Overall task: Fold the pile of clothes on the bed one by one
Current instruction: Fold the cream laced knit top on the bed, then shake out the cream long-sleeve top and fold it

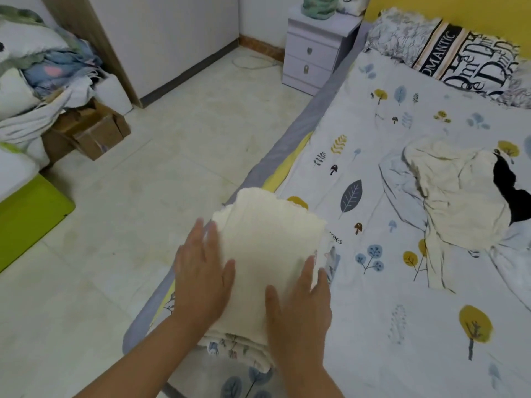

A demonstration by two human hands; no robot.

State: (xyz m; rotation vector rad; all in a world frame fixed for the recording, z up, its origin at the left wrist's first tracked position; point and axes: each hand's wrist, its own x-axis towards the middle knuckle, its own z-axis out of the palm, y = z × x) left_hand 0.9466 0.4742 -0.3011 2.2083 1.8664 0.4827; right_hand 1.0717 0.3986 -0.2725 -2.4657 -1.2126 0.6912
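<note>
Cream ribbed knit fabric, folded into a neat rectangle, is seen as the folded garment (267, 248) lying on top of a small stack at the near left edge of the bed (402, 326); beneath it a folded printed cloth (230, 347) with small figures shows at the near side. The left hand (202, 278) is laid flat on the garment's left edge, fingers straight and slightly spread, nothing being gripped. The right hand (300, 304) is pressed flat on the near right part of the garment, fingers extended and thumb out to the left, likewise holding nothing. Further right on the leaf-and-tree patterned sheet, an unfolded pile of clothes (459, 202) is heaped, made up of cream, pale blue and black pieces, well apart from the folded stack. At the head of the bed a lettered pillow (471, 61) is set against the yellow wall. A lilac nightstand (313, 53) stands beside the bed on the tiled floor, and cardboard boxes (94, 130) under loose bedding are seen at far left.
</note>
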